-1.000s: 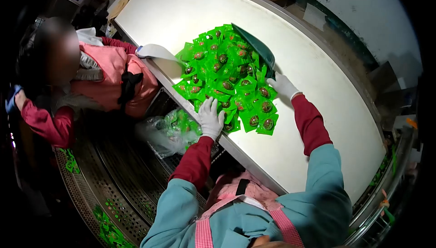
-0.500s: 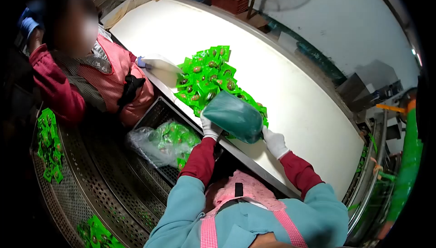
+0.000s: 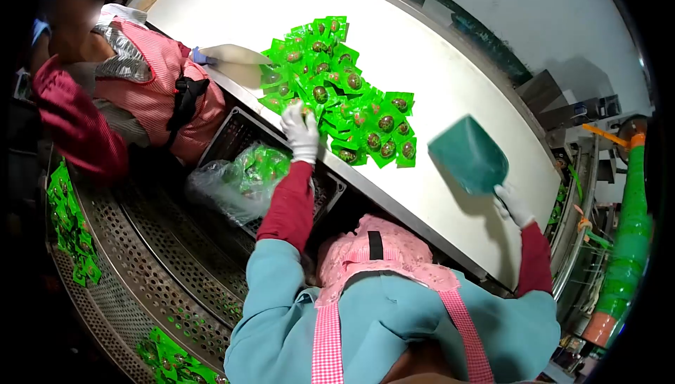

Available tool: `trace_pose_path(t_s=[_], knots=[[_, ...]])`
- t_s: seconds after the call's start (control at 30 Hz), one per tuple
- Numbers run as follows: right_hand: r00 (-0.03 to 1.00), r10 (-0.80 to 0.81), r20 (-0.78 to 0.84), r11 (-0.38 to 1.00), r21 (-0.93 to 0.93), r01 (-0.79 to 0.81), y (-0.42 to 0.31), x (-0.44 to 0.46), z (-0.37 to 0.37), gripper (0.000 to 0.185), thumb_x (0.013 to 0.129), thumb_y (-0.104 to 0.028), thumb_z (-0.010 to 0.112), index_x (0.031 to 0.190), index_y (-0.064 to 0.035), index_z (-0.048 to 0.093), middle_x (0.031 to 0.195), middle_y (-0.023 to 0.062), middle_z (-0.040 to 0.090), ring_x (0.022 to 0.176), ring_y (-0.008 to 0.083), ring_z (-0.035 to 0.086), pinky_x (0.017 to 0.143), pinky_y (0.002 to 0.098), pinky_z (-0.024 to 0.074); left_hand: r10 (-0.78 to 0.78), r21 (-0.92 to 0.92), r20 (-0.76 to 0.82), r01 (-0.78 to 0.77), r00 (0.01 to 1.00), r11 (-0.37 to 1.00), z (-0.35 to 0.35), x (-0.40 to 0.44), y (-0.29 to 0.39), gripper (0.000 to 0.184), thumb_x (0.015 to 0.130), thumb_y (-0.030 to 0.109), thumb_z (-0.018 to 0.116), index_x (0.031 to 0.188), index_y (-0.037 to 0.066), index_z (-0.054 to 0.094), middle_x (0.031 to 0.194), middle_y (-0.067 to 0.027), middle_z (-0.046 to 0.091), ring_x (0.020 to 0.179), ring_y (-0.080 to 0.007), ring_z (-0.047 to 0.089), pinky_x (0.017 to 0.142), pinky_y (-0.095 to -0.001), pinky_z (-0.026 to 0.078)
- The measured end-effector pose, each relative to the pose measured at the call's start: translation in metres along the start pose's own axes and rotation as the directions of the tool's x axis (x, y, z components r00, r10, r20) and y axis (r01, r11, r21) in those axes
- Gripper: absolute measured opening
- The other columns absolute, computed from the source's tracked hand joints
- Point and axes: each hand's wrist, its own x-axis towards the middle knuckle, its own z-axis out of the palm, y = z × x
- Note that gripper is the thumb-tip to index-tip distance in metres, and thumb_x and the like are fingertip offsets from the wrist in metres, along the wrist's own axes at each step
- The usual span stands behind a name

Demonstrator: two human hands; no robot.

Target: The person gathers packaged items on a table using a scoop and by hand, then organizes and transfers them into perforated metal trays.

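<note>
My right hand [image 3: 513,205], in a white glove, grips the handle of a dark green plastic scoop [image 3: 470,158], held over the right part of the white table [image 3: 450,236]. A heap of small bright green packets [image 3: 351,103], with round brown prints or contents, lies left of the scoop. At the heap's near left edge is my left hand [image 3: 301,134], also gloved, with its fingers stretched out against the packets. No scoop touches the heap now.
Below the table edge, a black crate [image 3: 228,134] holds a clear plastic bag [image 3: 232,184] with green packets. A co-worker [image 3: 151,82] stands at left, holding a pale scoop [image 3: 235,54] against the heap. Perforated metal trays [image 3: 158,257] curve along the lower left.
The green scoop has moved right, away from the heap, in my right hand alone. My left hand has let go of it and shifted left onto the packets. More packets now show where the scoop was.
</note>
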Motion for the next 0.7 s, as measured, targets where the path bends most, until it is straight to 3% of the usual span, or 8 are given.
trace_pose_path(t_s=[0.1,0.13,0.2,0.27,0.33,0.4,0.47,0.7], knots=[[0.954,0.258,0.153,0.954,-0.195,-0.227,0.004,-0.009,-0.039,0.022,0.096,-0.028,0.049,0.097,-0.0066,0.052,0.058,-0.0048,0.045,0.04,0.0042,0.038,0.035,0.0215,0.0331,-0.037,0.014,0.163,0.035,0.986,0.999,0.018,0.057,-0.037,0.056,0.082,0.03,0.068,0.129,0.004,0.049,0.132,-0.0197,0.047,0.121,-0.0395,0.042,0.103,-0.0461,0.034],[0.927,0.33,0.181,0.922,-0.273,-0.275,-0.003,-0.004,-0.036,0.022,0.096,-0.028,0.049,0.097,-0.0061,0.052,0.058,-0.005,0.045,0.04,0.0043,0.038,0.035,0.0215,0.0334,-0.122,-0.029,0.321,0.138,0.939,0.99,0.035,0.069,-0.053,0.07,0.082,0.048,0.066,0.137,0.01,0.045,0.142,-0.0173,0.041,0.13,-0.0419,0.035,0.105,-0.0504,0.033],[0.917,0.302,0.262,0.939,-0.247,-0.239,-0.022,0.02,-0.007,0.022,0.096,-0.027,0.05,0.097,-0.0059,0.052,0.058,-0.0053,0.045,0.04,0.0043,0.037,0.035,0.0222,0.0329,-0.265,0.359,0.549,0.063,0.793,0.931,0.044,0.09,-0.015,0.084,0.079,0.067,0.057,0.144,0.018,0.038,0.148,-0.0117,0.036,0.138,-0.0436,0.022,0.109,-0.0574,0.026],[0.909,0.164,0.384,0.95,-0.308,-0.042,-0.034,0.073,0.037,0.026,0.097,-0.031,0.049,0.084,-0.009,0.049,0.054,-0.0041,0.043,0.037,0.0058,0.036,0.035,0.0252,0.0321,-0.379,0.432,0.649,0.09,0.659,0.897,0.057,0.097,0.023,0.091,0.076,0.078,0.048,0.147,0.023,0.032,0.151,-0.0072,0.033,0.142,-0.0435,0.012,0.11,-0.0625,0.019],[0.862,0.138,0.488,0.99,-0.101,-0.101,-0.069,0.118,0.099,0.025,0.098,-0.031,0.046,0.084,-0.0094,0.044,0.05,-0.0027,0.041,0.035,0.0075,0.035,0.033,0.0257,0.0319,-0.227,0.257,0.656,0.069,0.72,0.964,0.092,0.083,0.003,0.092,0.074,0.077,0.051,0.146,0.023,0.034,0.149,-0.0103,0.035,0.139,-0.0457,0.019,0.111,-0.0584,0.022],[0.843,0.106,0.527,0.993,-0.097,-0.064,-0.107,0.149,0.146,0.023,0.097,-0.03,0.046,0.087,-0.009,0.044,0.05,-0.003,0.04,0.035,0.0082,0.038,0.032,0.0254,0.0323,-0.24,0.33,0.642,0.02,0.728,0.944,0.097,0.078,0.027,0.081,0.078,0.07,0.054,0.142,0.022,0.041,0.142,-0.0187,0.041,0.13,-0.0499,0.034,0.11,-0.0558,0.027],[0.85,-0.058,0.523,0.997,0.067,0.027,-0.11,0.194,0.185,0.024,0.096,-0.03,0.047,0.087,-0.0073,0.048,0.051,-0.0019,0.044,0.037,0.0083,0.043,0.033,0.0244,0.0349,-0.377,0.35,0.634,0.184,0.675,0.918,0.095,0.082,0.04,0.076,0.076,0.069,0.057,0.137,0.023,0.049,0.144,-0.0116,0.04,0.131,-0.0463,0.032,0.103,-0.0562,0.036],[0.909,0.017,0.416,0.982,0.166,-0.095,-0.117,0.21,0.208,0.025,0.093,-0.025,0.053,0.08,-0.0041,0.058,0.062,0.0038,0.058,0.043,0.0095,0.05,0.038,0.0238,0.04,-0.366,0.427,0.664,0.071,0.651,0.901,0.105,0.1,0.046,0.066,0.076,0.063,0.061,0.126,0.02,0.06,0.142,-0.0078,0.041,0.118,-0.0401,0.046,0.093,-0.0506,0.047]])
